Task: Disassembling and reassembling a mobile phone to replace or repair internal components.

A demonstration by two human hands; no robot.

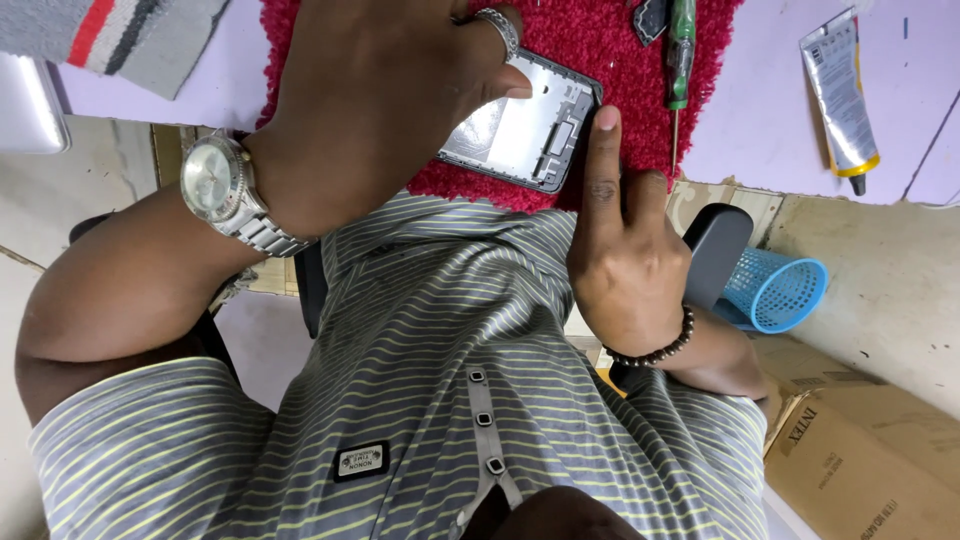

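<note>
the pale lilac surface (780, 110) ran beyond both hands, and on it lay a red shaggy mat (590, 50) that sat under them. the left hand (380, 100), with a silver wristwatch (215, 180) at the wrist and a ring (500, 28) on one finger, was spread palm down over the near end of a phone frame (530, 130), its fingers curled onto the frame's edge and gripping it. the frame, grey and dark-rimmed, lay flat on the mat between the two hands. the right hand (630, 260), with a dark bead bracelet (655, 352) at its wrist, had its other fingers folded in and one straight finger pressed against the frame's corner, grasping nothing. just beyond the right hand a green-handled screwdriver (680, 50) lay on the mat, and well off to that hand's outer side a tube of glue (840, 95) lay on the surface. a blue mesh basket (775, 290) stood on the floor near the right wrist
</note>
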